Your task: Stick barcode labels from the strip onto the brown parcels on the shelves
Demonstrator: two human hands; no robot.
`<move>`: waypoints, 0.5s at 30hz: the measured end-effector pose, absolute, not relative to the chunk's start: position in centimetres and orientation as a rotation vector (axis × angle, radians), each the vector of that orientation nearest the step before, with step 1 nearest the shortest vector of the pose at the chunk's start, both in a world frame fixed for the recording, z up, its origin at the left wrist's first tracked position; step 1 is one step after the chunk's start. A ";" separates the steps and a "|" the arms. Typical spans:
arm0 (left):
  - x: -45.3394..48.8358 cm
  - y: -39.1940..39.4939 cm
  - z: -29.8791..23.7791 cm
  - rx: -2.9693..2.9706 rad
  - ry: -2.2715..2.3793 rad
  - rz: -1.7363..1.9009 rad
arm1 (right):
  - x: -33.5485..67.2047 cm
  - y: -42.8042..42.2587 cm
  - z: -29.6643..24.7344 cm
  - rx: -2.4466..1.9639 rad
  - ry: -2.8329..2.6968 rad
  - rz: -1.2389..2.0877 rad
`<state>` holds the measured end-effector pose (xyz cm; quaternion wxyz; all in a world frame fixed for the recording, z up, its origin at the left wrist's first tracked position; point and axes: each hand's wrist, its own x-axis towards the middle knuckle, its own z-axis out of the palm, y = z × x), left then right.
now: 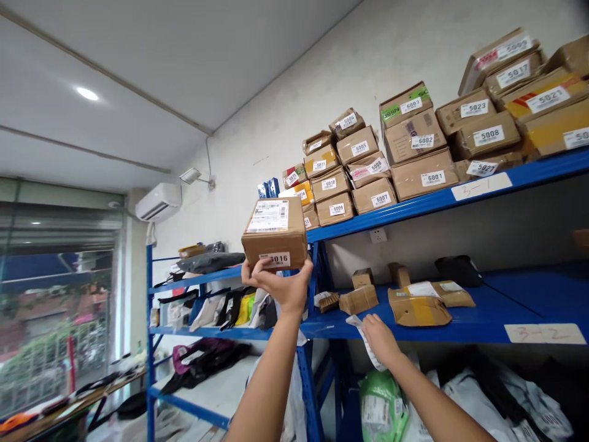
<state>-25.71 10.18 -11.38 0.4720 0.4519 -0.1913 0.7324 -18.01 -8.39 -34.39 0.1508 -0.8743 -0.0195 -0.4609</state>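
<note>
My left hand (280, 283) is raised and holds a small cardboard box (275, 236) from below; the box carries a shipping label on top and a sticker ending in 016 on its front. It hovers in front of the blue shelving, near the left end of the top shelf (414, 205). My right hand (380, 337) rests at the front edge of the middle shelf (460, 331), fingers closed on a strip of white paper (363, 334).
Numbered cardboard boxes (416, 141) are stacked along the top shelf. Flat brown parcels (416, 307) and small boxes lie on the middle shelf, and bagged parcels (381, 405) sit below. A second blue rack (202, 307) at left holds dark bags. An air conditioner (159, 201) hangs by the window.
</note>
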 end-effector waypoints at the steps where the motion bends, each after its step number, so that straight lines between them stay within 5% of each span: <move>1: -25.5 10.2 -10.9 1.108 -0.453 1.816 | -17.9 -8.4 -34.5 -2.509 -0.053 -1.331; 15: -19.1 9.3 -6.0 1.025 -0.498 1.972 | -15.8 -8.6 -36.3 -2.550 -0.077 -1.580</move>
